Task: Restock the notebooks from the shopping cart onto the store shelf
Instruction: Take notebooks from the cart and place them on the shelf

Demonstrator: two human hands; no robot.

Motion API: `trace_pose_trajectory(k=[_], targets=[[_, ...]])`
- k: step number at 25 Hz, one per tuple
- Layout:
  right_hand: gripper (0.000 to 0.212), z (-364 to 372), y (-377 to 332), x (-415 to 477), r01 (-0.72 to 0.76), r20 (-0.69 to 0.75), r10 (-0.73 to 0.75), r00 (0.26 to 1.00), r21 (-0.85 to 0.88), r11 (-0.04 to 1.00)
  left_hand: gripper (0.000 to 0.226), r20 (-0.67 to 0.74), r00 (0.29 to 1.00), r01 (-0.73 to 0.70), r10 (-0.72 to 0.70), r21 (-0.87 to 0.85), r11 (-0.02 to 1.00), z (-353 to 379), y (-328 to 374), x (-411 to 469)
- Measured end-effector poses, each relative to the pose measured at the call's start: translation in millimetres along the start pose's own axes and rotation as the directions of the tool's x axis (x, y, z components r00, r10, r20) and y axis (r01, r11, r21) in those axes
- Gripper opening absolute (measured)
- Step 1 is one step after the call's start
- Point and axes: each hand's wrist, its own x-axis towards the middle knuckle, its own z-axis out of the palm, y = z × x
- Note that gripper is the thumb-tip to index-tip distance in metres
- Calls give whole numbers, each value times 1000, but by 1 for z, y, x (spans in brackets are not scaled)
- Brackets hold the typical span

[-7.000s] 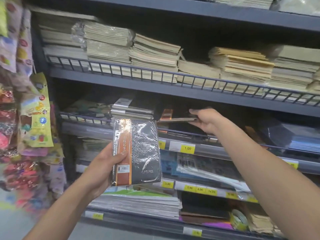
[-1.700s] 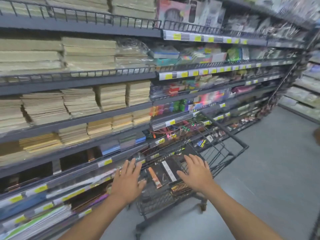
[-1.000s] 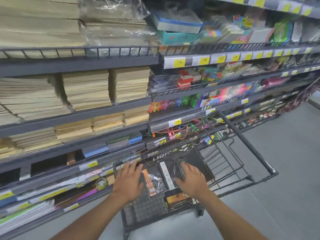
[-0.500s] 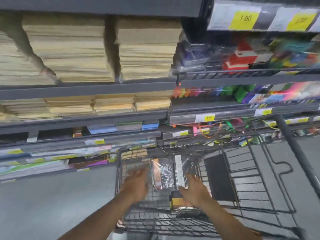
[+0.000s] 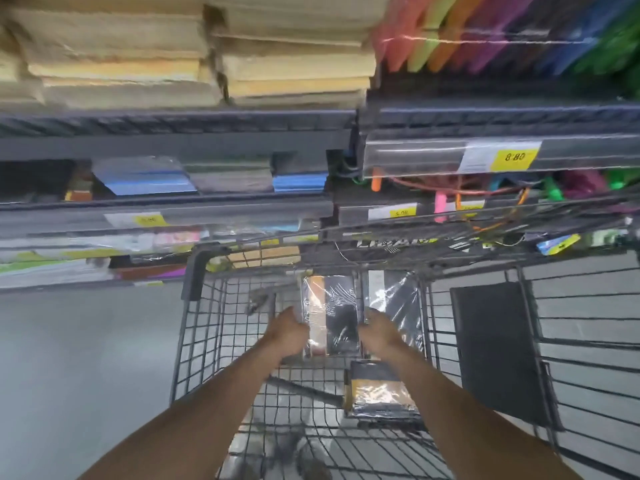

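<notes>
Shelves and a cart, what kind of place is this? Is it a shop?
Most likely a shop, in its stationery aisle. The shelf edges carry yellow price tags, paper pads lie stacked above, and a wire shopping cart holds wrapped notebooks.

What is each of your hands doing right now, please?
Left hand grips the notebook by its left edge.
Right hand grips its right edge.

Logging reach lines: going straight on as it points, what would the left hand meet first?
The plastic-wrapped notebook; the left hand seems to grip its left edge, though blur hides the contact.
</notes>
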Motion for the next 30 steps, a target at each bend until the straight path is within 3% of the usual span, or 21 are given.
trace_pose_trajectory(k=[2, 5, 7, 10, 14, 18, 20, 22, 27, 30], targets=[[17, 11, 3, 16, -27, 6, 27, 1000, 86, 996, 58, -7, 998, 68, -68, -25, 997, 11, -5, 25], [31, 18, 3, 33, -65, 22, 65, 998, 20, 998, 23, 23, 996, 87, -85, -94, 992, 19, -2, 37], [31, 25, 8, 39, -69, -2, 70, 998, 77, 995, 14, 10, 996, 86, -86, -140, 986, 20, 0, 38], [22, 26, 10, 38, -99, -5, 103, 995, 237, 967, 25, 10, 994, 106, -108, -284, 953, 15, 0, 31], [30, 17, 12, 23, -114, -15, 131, 991, 408, 906, 38, -5, 994, 99, -111, -411, 906, 5, -2, 19], [25, 14, 16, 10, -124, 16, 138, 990, 554, 823, 39, 116, 990, 128, -74, -586, 800, -10, 1, -13], [24, 11, 14, 2, -117, 57, 104, 993, 599, 793, 34, 128, 991, 108, -39, -596, 796, -15, -4, -26], [22, 10, 13, -4, -92, 71, 62, 996, 570, 817, 28, 53, 999, 37, -8, -573, 818, -18, -10, -33], [22, 26, 17, 8, 10, -56, 7, 998, 294, 956, 11, -268, 963, -138, 39, -360, 923, -39, -34, -34], [15, 40, 16, 18, -12, -74, 34, 997, 268, 963, 7, -331, 940, -151, 82, -188, 970, -48, -45, -27]])
